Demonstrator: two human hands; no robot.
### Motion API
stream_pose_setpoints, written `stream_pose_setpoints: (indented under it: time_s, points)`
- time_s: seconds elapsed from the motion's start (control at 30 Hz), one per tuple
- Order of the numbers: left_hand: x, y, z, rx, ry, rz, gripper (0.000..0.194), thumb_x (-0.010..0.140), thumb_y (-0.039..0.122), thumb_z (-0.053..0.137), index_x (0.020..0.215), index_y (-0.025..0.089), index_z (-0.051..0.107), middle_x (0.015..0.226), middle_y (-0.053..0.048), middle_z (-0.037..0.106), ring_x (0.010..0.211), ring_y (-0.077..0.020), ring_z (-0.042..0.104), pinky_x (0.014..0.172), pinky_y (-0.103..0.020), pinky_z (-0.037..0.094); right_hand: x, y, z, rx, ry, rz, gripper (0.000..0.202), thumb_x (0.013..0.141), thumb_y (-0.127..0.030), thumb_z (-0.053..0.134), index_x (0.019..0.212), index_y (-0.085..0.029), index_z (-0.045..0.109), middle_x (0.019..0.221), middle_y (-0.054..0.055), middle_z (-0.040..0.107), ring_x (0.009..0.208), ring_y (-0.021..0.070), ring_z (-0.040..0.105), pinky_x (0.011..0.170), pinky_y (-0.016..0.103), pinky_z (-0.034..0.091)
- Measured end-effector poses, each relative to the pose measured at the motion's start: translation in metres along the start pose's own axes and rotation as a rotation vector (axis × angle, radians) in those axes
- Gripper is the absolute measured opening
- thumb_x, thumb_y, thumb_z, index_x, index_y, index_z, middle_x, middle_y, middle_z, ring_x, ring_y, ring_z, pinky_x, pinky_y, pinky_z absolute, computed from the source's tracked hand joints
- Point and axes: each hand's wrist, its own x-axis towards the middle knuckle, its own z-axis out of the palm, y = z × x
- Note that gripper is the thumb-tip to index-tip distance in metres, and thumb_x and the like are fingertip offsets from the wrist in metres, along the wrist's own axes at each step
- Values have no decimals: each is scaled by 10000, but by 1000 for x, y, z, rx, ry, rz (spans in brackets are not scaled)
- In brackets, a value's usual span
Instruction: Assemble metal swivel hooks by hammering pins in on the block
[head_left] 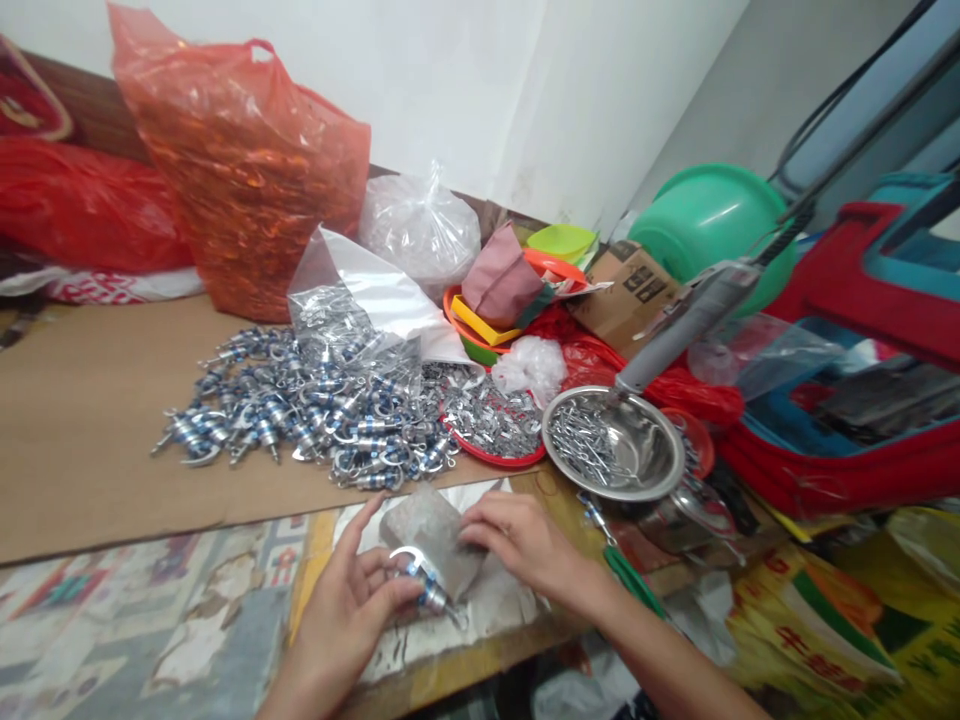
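My left hand (349, 600) pinches a blue-and-silver metal piece with a curved hook (429, 590) between thumb and fingers, its index finger raised. A thin wire end with a small loop points from the piece toward the lower right. Beside it, my right hand (525, 540) has its fingers bent together at the right side of a grey block (424, 530); what they hold, if anything, is hidden. The block sits on a pale, stained sheet (502, 610). Behind both hands lies a heap of similar blue-and-silver pieces (300, 400) on cardboard (90, 430).
Small metal parts fill a red tray (499, 460); a steel bowl (667, 440) holds pins. Green-handled pliers (634, 580) lie right of my right hand. A grey tool (690, 315) hangs over the bowl. Behind stand an orange bag (255, 180) and a green basin (712, 220).
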Motion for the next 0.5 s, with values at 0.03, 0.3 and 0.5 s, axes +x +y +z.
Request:
stream_pose_setpoints:
  time_s: [0.03, 0.3, 0.5]
  points:
    - [0, 1, 0, -2, 2, 1, 895, 554, 199, 686, 1301, 217, 194, 595, 52, 592, 572, -155, 606, 566, -305, 516, -4, -10, 3, 23, -32, -74, 110, 789, -203, 544, 771, -187, 651, 728, -2, 640, 704, 112, 571, 648, 189, 417]
    - [0, 0, 0, -26, -23, 28, 898, 557, 199, 683, 1308, 198, 191, 584, 47, 592, 540, -140, 598, 545, -273, 496, 4, -27, 34, 119, 36, -116, 132, 748, -200, 595, 832, -225, 694, 676, 9, 628, 657, 128, 550, 612, 223, 405]
    - [2, -1, -4, 10, -60, 5, 921, 559, 179, 690, 1317, 198, 166, 595, 47, 596, 567, -149, 604, 571, -287, 497, 0, -32, 46, 268, 162, 20, 153, 743, -203, 596, 867, -204, 685, 685, 10, 615, 662, 130, 558, 620, 223, 433]
